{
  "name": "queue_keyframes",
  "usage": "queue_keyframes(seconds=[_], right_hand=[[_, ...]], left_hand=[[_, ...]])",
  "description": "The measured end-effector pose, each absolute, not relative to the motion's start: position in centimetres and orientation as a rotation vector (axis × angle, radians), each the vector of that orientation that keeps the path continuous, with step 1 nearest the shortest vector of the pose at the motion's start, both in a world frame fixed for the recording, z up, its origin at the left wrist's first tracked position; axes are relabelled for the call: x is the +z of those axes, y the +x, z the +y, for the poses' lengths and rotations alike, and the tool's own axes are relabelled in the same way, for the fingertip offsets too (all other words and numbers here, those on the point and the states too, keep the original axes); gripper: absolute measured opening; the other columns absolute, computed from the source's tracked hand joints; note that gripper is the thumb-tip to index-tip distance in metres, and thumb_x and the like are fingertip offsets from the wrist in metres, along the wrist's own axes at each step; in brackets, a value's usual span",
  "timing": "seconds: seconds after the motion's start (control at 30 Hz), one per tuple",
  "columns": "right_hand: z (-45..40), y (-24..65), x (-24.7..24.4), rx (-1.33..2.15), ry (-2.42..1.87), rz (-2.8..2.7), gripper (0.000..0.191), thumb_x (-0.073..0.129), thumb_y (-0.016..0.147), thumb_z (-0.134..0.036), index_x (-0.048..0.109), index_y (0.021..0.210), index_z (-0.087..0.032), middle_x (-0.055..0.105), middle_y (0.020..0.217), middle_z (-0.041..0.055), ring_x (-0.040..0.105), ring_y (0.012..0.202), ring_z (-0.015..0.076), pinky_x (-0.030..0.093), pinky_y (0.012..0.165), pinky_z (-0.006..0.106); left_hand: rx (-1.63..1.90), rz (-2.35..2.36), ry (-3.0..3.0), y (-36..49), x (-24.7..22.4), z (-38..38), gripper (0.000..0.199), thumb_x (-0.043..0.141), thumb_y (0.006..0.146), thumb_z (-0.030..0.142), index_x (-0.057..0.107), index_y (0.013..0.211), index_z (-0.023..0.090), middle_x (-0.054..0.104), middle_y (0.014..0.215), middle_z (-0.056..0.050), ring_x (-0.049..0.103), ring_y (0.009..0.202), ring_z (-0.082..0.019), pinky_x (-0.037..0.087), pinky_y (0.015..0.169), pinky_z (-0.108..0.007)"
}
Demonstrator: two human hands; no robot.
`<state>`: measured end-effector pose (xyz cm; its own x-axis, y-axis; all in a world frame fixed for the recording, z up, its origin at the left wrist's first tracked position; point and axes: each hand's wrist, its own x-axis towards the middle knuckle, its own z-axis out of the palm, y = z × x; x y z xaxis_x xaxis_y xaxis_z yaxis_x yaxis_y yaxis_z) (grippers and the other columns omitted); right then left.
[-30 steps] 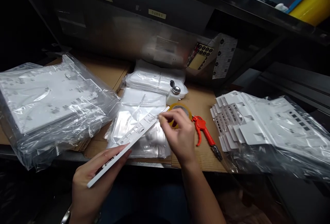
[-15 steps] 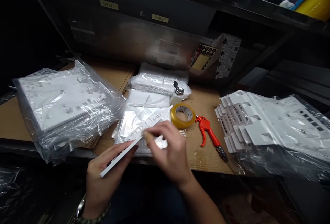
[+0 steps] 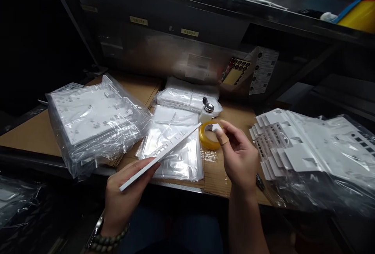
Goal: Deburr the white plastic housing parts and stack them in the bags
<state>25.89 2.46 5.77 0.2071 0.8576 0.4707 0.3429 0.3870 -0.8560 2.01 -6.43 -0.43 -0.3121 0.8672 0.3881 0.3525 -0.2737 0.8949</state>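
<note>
My left hand [image 3: 129, 191] grips the lower end of a thin white plastic part [image 3: 164, 154], seen nearly edge-on and tilted up to the right. Beneath the part lies a stack of clear plastic bags [image 3: 184, 156]. My right hand [image 3: 240, 156] is closed with a small white wad [image 3: 216, 128] between thumb and fingers. Just behind that wad lies a roll of yellow tape [image 3: 206, 139], partly covered by the hand. A white pump bottle [image 3: 205, 114] with its metal lid raised stands behind the tape.
Bagged white panels [image 3: 93, 113] lie on the left of the cardboard [image 3: 32, 133]. More white panels [image 3: 304, 156] in plastic are at the right. A dark nozzle [image 3: 259, 182] shows beside my right wrist. Folded plastic bags [image 3: 187, 96] lie at the back, beneath a shelf edge [image 3: 205, 4].
My right hand has moved right, away from the white part, and its white wad now shows clearly. It now hides most of the red air gun. The whole view has shifted somewhat.
</note>
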Motion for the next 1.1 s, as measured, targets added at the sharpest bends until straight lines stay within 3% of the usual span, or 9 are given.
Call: queue_keyframes(seconds=[0.17,0.37,0.6,0.77,0.83,0.9,0.97,1.03,1.1], right_hand=[[0.2,24.2,6.4,0.469,-1.104,-1.648,0.011,0.067,0.096,-0.026,0.075,0.103,-0.026,0.07,0.105,0.0048,0.067,0.102,0.0207,0.056,0.089,0.037],[-1.0,22.3,6.9,0.291,-1.005,-1.952,0.013,0.066,0.096,-0.019,0.072,0.106,-0.025,0.068,0.119,0.0068,0.06,0.114,0.0241,0.051,0.098,0.043],[-4.5,19.9,8.5,0.933,-0.638,-2.083,0.016,0.062,0.098,-0.015,0.067,0.111,-0.023,0.074,0.119,0.003,0.069,0.112,0.0159,0.055,0.1,0.028],[-4.4,20.5,7.8,1.17,-0.739,-1.939,0.014,0.063,0.098,-0.02,0.07,0.109,-0.022,0.077,0.109,0.0033,0.072,0.102,0.0172,0.058,0.092,0.028],[-3.8,20.9,7.0,1.207,-0.829,-1.75,0.01,0.066,0.096,-0.026,0.072,0.103,-0.021,0.077,0.098,0.0033,0.074,0.091,0.0172,0.061,0.081,0.027],[-3.1,21.3,6.1,1.188,-0.882,-1.503,0.012,0.068,0.095,-0.031,0.072,0.099,-0.021,0.077,0.092,0.0037,0.075,0.082,0.0174,0.063,0.074,0.027],[-2.9,21.4,5.6,1.102,-0.889,-1.302,0.013,0.069,0.095,-0.032,0.072,0.1,-0.021,0.078,0.094,0.0044,0.076,0.082,0.0185,0.065,0.074,0.031],[-3.2,21.3,5.2,1.001,-0.866,-1.217,0.012,0.066,0.096,-0.031,0.072,0.104,-0.023,0.078,0.101,0.0048,0.077,0.087,0.0195,0.066,0.078,0.034],[-4.0,20.9,5.0,0.928,-0.828,-1.254,0.011,0.064,0.097,-0.026,0.072,0.105,-0.025,0.078,0.104,0.0051,0.077,0.093,0.0205,0.066,0.082,0.035]], left_hand=[[1.586,1.507,1.626,2.4,0.6,-6.6,0.025,0.078,0.085,0.014,0.078,0.106,0.028,0.079,0.101,0.001,0.073,0.089,-0.019,0.058,0.085,-0.03],[1.528,1.479,1.719,2.8,2.2,-7.1,0.027,0.073,0.089,0.012,0.077,0.108,0.031,0.079,0.101,0.002,0.074,0.091,-0.018,0.057,0.085,-0.028],[1.437,1.419,1.884,1.8,2.2,-7.1,0.019,0.065,0.095,0.018,0.077,0.106,0.028,0.08,0.106,-0.001,0.075,0.098,-0.02,0.055,0.095,-0.033],[1.384,1.414,2.007,1.3,2.0,-6.4,0.024,0.065,0.096,0.027,0.072,0.118,0.034,0.079,0.113,0.002,0.07,0.114,-0.023,0.036,0.12,-0.044],[1.473,1.561,1.847,1.6,1.7,-6.4,0.046,0.072,0.092,0.029,0.061,0.135,0.037,0.068,0.136,-0.001,0.056,0.135,-0.025,0.025,0.126,-0.048],[1.725,1.644,1.501,2.3,1.3,-6.8,0.072,0.08,0.085,0.033,0.046,0.149,0.036,0.046,0.159,-0.003,0.034,0.151,-0.027,0.018,0.129,-0.049],[1.963,1.562,1.003,3.2,1.2,-7.5,0.078,0.08,0.085,0.039,0.039,0.151,0.037,0.031,0.167,-0.002,0.023,0.156,-0.024,0.02,0.129,-0.043],[1.919,1.328,0.521,4.2,1.7,-8.1,0.058,0.067,0.093,0.049,0.046,0.146,0.035,0.037,0.164,-0.003,0.033,0.152,-0.021,0.032,0.124,-0.036],[1.625,1.009,0.203,4.9,2.9,-8.1,0.058,0.053,0.095,0.064,0.055,0.139,0.027,0.05,0.156,-0.009,0.046,0.145,-0.025,0.044,0.117,-0.036]])
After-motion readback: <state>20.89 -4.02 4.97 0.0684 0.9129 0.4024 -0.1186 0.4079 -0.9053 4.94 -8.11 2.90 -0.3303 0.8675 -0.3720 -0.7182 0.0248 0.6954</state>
